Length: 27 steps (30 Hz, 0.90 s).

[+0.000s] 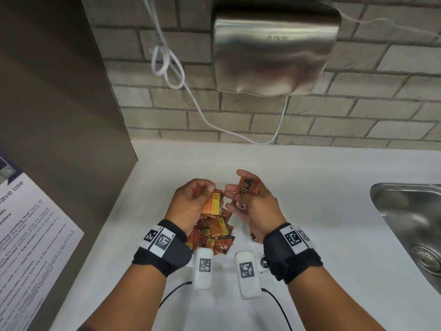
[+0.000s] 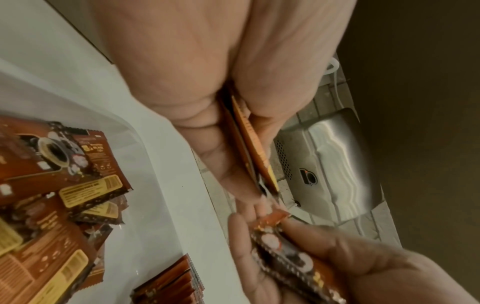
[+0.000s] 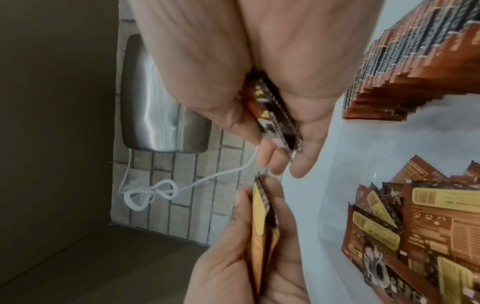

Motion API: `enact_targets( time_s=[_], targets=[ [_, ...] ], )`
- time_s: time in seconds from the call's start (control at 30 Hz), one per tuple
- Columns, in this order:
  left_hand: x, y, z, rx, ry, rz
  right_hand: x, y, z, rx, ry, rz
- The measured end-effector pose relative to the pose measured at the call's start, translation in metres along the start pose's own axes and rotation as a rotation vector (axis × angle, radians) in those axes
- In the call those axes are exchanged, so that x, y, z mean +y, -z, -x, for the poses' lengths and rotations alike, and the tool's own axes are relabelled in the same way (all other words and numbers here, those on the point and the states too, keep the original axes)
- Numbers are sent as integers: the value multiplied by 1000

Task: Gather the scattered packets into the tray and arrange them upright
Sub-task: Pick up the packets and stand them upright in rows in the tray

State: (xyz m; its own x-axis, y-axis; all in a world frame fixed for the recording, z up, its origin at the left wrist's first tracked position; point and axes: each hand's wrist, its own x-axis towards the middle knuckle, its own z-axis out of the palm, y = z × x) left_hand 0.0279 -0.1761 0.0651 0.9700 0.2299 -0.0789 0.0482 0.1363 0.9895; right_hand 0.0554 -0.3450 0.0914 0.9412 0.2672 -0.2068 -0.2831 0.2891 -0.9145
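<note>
My left hand (image 1: 207, 191) grips a few orange-brown packets (image 1: 212, 204) edge-on between thumb and fingers; the same packets (image 2: 255, 144) show in the left wrist view. My right hand (image 1: 236, 190) holds a small stack of brown packets (image 1: 248, 188), seen as a stack (image 3: 276, 120) in the right wrist view. Both hands hover close together above a loose pile of packets (image 1: 212, 235) lying flat in a clear tray (image 3: 327, 185). A row of packets (image 3: 405, 67) stands upright at the tray's near right.
The white counter (image 1: 322, 187) ends at a brick wall with a steel hand dryer (image 1: 274, 48) and a looped white cable (image 1: 171, 68). A steel sink (image 1: 410, 223) lies to the right. A brown panel with a paper notice (image 1: 31, 235) closes the left.
</note>
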Motion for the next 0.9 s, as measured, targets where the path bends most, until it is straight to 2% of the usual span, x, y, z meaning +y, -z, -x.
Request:
enact_targets(
  time_s=[0.2,0.33,0.6,0.7,0.8,0.9],
  targets=[
    [6,-9,-4,50,-82,-21,8,-3,5,-99,9,311],
    [11,-14,-3,44,-40,-4,8,0,5,-43,73,422],
    [6,-10,0,-13,156,115,7,9,2,77,372,524],
    [9,-10,2,0,196,174,7,6,6,106,560,633],
    [13,-9,3,-48,209,305,13,5,7,74,765,851],
    [20,-10,3,-115,191,386,23,6,4,40,807,911]
  ],
)
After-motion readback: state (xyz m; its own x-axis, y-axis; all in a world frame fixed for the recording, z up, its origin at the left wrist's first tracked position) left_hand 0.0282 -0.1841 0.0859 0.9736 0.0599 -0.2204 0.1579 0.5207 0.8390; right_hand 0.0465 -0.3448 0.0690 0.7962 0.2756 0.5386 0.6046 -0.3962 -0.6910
